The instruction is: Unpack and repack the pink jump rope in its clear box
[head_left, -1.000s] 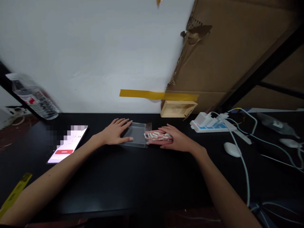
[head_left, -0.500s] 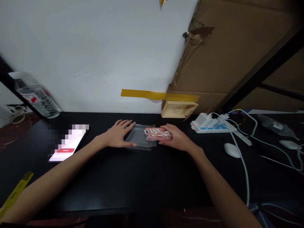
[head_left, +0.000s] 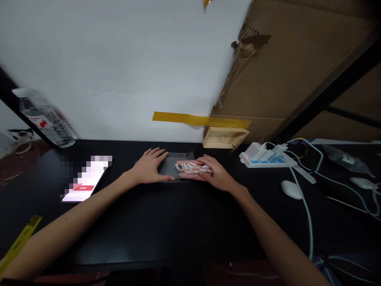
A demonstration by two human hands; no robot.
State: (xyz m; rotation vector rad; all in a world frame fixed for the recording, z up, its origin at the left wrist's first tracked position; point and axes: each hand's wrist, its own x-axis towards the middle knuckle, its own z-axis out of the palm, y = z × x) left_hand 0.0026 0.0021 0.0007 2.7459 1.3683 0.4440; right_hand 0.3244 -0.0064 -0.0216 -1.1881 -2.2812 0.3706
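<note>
A shallow clear plastic box [head_left: 171, 161] lies on the black desk in front of me. My left hand [head_left: 149, 167] grips its left end, with the fingers along the far side and the thumb along the near side. My right hand [head_left: 217, 172] is closed around the right part of a flat pink packet [head_left: 186, 175], which shows many small white stick-like pieces on its top. The packet's left part lies within the right end of the clear box. The fingers of my right hand cover the packet's right end.
A lit phone [head_left: 86, 180] lies at the left, with a water bottle [head_left: 49, 119] behind it. An open tan box [head_left: 224, 137] stands by the wall. At the right are a power strip [head_left: 269, 157], a white mouse [head_left: 291, 189] and several cables.
My right hand has pushed the pink packet a little to the left, further into the clear box. The thumb of my right hand now rests over the packet's top. My left hand has barely moved.
</note>
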